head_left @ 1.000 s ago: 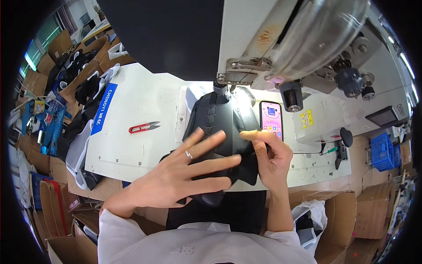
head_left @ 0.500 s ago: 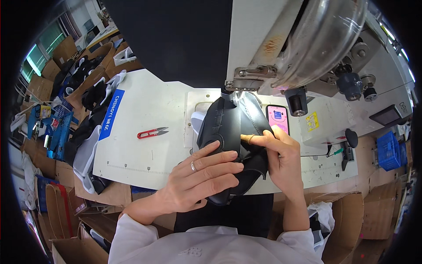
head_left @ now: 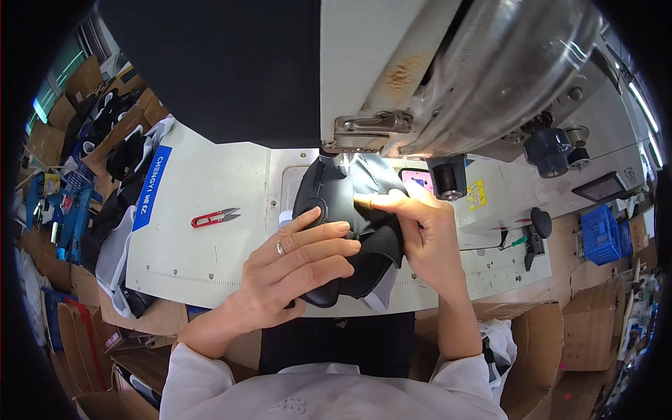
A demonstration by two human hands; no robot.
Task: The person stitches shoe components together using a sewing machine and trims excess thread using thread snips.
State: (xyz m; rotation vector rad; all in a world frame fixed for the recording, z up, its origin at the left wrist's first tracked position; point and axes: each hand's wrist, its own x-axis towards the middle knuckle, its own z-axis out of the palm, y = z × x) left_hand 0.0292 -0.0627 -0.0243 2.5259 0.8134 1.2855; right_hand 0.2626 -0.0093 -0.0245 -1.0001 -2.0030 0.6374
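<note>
A black shoe upper [head_left: 334,199] of leather and mesh lies on the white sewing table [head_left: 203,259], its far end under the needle head of a large grey sewing machine [head_left: 455,84]. My left hand [head_left: 294,269], with a ring on one finger, presses flat on the near part of the shoe upper, fingers spread toward the right. From the right side my right hand [head_left: 420,224] pinches the upper's edge, its forefinger pointing left along the seam just below the needle.
Red thread snips [head_left: 213,218] lie on the table to the left. A phone [head_left: 414,178] sits behind my right hand. Black shoe pieces pile up [head_left: 119,161] at the table's left end. Cardboard boxes [head_left: 553,336] stand lower right, a blue crate [head_left: 600,234] at right.
The view has closed in on the machine. My left hand, spread open above the upper a second ago, now lies pressed on it; the upper sits further under the needle.
</note>
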